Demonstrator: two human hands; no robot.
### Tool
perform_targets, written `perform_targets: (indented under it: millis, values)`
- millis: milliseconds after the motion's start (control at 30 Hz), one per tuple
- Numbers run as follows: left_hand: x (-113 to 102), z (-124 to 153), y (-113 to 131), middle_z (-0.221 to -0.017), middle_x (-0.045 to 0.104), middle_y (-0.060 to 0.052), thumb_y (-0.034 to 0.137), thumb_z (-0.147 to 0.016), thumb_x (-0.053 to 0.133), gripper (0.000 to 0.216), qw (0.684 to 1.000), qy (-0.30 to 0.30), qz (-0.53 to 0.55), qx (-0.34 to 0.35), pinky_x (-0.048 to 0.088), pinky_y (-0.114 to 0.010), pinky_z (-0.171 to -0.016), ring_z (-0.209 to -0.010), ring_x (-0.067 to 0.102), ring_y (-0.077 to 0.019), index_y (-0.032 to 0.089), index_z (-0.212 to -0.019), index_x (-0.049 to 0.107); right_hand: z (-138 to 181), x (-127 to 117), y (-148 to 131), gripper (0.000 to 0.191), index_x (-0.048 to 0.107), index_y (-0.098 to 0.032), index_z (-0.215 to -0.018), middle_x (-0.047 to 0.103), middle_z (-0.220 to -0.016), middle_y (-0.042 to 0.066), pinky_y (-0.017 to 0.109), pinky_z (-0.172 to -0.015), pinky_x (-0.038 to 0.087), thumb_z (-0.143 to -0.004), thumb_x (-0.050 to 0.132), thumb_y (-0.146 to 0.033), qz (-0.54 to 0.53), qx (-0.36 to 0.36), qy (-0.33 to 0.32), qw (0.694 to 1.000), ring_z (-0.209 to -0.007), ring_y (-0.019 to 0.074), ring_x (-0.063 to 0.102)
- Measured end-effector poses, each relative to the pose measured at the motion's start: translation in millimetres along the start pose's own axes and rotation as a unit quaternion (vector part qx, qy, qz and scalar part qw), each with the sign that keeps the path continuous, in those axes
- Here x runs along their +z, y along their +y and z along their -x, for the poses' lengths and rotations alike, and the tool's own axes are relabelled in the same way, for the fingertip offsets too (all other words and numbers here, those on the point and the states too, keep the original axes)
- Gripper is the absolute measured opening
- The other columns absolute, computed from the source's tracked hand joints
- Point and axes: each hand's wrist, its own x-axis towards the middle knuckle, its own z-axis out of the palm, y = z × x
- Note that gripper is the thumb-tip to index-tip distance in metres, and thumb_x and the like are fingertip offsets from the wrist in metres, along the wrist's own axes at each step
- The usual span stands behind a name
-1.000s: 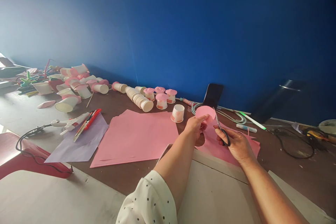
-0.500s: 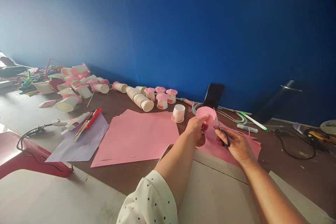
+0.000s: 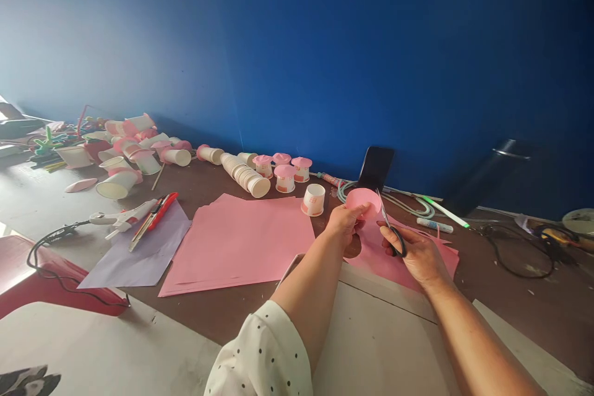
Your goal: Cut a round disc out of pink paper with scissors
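A round pink paper disc (image 3: 362, 199) is pinched in my left hand (image 3: 348, 221), thumb on top. My right hand (image 3: 413, 250) grips black-handled scissors (image 3: 396, 244), whose blades point up at the disc's right edge. Whether the blades are cutting into the paper I cannot tell. Under both hands lies a pink sheet (image 3: 371, 253) with round pieces cut from it. To the left stands an upside-down-tapered white paper cup (image 3: 314, 200) with red drawn marks. Behind it, several small cups carry pink paper roofs (image 3: 284, 172).
A pink paper stack (image 3: 245, 241) lies left of my arm. A red utility knife (image 3: 155, 216) and white glue gun (image 3: 125, 218) rest on purple paper (image 3: 139, 253). Nested paper cups (image 3: 245, 174) lie behind. A phone (image 3: 375, 167) leans on the blue wall (image 3: 297, 62).
The view has shifted slightly. Both hands keep their grip on the disc and scissors, almost in the same place. A dark patterned object now shows at the bottom left.
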Motion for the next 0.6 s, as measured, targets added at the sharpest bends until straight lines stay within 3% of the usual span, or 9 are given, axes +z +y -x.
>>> perform_targets:
  millis: [600]
  values:
    - [-0.7, 0.7, 1.6, -0.070, 0.056, 0.000, 0.022, -0.070, 0.092, 0.030, 1.000, -0.005, 0.011, 0.000, 0.044, -0.022, -0.063, -0.065, 0.052, -0.0094, 0.015, -0.077, 0.064, 0.2, -0.1, -3.3, 0.041, 0.082, -0.027, -0.077, 0.067, -0.063, -0.001, 0.033, -0.061, 0.055, -0.059, 0.084, -0.063, -0.001, 0.011, -0.006, 1.000, -0.060, 0.0203, 0.063]
